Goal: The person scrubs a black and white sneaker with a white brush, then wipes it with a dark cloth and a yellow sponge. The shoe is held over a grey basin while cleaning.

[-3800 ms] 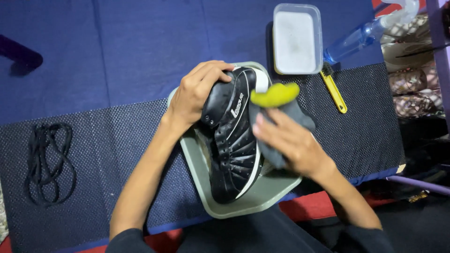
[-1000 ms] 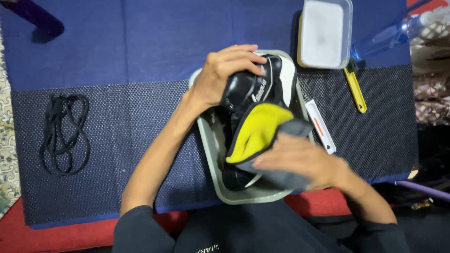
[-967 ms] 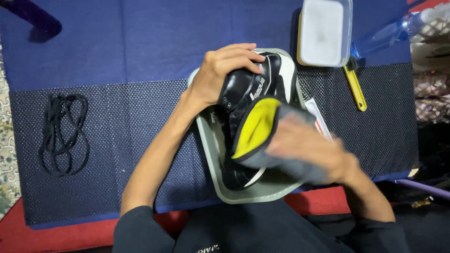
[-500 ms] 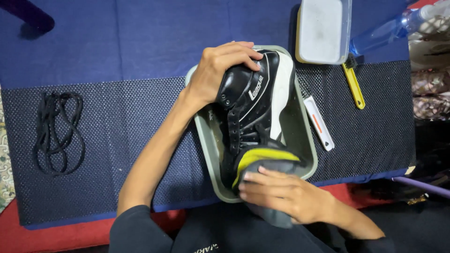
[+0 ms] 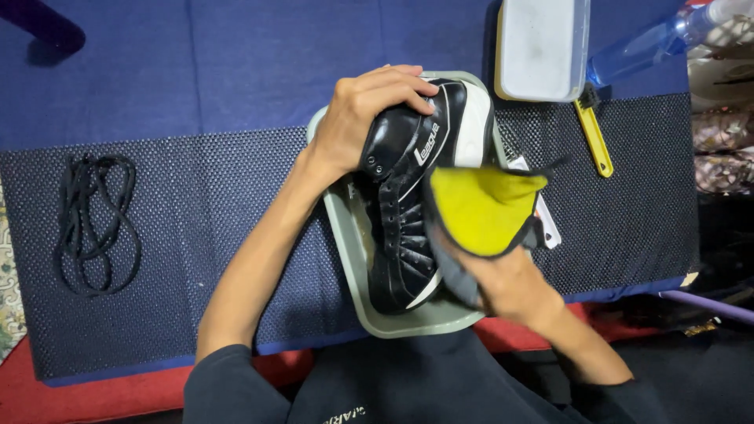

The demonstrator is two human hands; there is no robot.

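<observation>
At frame centre, the left hand [image 5: 363,118] has its grip clenched on the black shoe [image 5: 408,196] over the tray [image 5: 345,235]; the right hand [image 5: 510,284] grasps a yellow cloth [image 5: 479,208] at the shoe's right edge.

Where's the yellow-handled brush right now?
In the head view the yellow-handled brush lies on the dark mesh mat at upper right, just below the white container and right of the grey tray.

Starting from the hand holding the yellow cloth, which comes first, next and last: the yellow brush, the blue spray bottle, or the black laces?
From the right hand:
1. Yellow brush, up and to its right on the dark mat.
2. Blue spray bottle, farther up at the top right corner.
3. Black laces, far across on the left side of the mat.
</observation>
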